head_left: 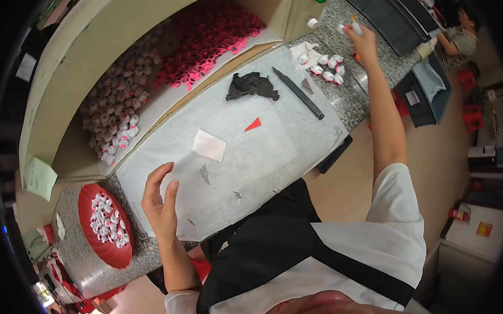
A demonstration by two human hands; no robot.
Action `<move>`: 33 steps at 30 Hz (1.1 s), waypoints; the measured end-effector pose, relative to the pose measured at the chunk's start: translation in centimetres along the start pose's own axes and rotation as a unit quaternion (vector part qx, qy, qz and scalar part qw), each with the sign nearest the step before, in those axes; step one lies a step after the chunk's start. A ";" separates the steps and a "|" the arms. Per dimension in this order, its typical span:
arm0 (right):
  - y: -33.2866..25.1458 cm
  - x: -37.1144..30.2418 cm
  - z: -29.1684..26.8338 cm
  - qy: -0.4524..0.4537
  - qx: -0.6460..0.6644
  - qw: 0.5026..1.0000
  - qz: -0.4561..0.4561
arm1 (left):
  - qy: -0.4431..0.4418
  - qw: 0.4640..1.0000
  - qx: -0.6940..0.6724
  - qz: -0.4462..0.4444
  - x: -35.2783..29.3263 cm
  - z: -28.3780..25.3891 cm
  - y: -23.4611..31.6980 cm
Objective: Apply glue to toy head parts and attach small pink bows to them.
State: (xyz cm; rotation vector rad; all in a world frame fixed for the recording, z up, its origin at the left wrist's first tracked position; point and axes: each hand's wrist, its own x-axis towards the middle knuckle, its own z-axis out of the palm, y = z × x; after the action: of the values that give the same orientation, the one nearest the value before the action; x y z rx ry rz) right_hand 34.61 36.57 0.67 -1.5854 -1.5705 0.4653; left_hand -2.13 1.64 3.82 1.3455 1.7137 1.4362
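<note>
At the far right of the worktop, my right hand [364, 44] reaches out with its fingers closed on a small white bottle with an orange tip [356, 27]. Something small and orange shows beside the palm. My left hand [161, 207] hovers over the near left part of the white sheet [273, 150], empty, its thumb apart from curved fingers. Nearest to it lie a pale square cloth [209, 145] and a thin grey scrap [205, 174]. Farther off are a red triangular piece [253, 125], a crumpled black cloth [252, 86] and a dark cutter knife [298, 93].
Small white-and-pink pieces [331, 68] sit on a cloth near my right forearm. A red dish [104, 252] holds more on the left. Along the back, a shelf carries heaped pink pieces [217, 39] and white ones [131, 131]. A dark tray [393, 19] stands far right; a person [459, 43] is beyond.
</note>
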 end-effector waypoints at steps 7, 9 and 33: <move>8.4 5.9 -0.2 0.028 -0.143 0.985 -0.094 | 0.040 0.985 0.162 0.037 3.4 -3.4 -0.7; 5.2 4.4 -0.2 0.000 -0.132 0.991 0.006 | 0.057 0.978 0.193 0.058 5.2 -4.3 -1.7; -15.8 -27.2 7.1 -0.364 0.470 0.803 -0.042 | 0.109 0.876 0.415 0.220 14.5 -1.3 -7.6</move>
State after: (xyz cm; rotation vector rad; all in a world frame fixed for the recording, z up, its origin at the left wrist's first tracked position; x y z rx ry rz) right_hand 15.14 10.91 0.68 -0.5452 -1.4944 1.6497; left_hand -11.22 14.78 -0.06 2.2013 2.4408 1.1060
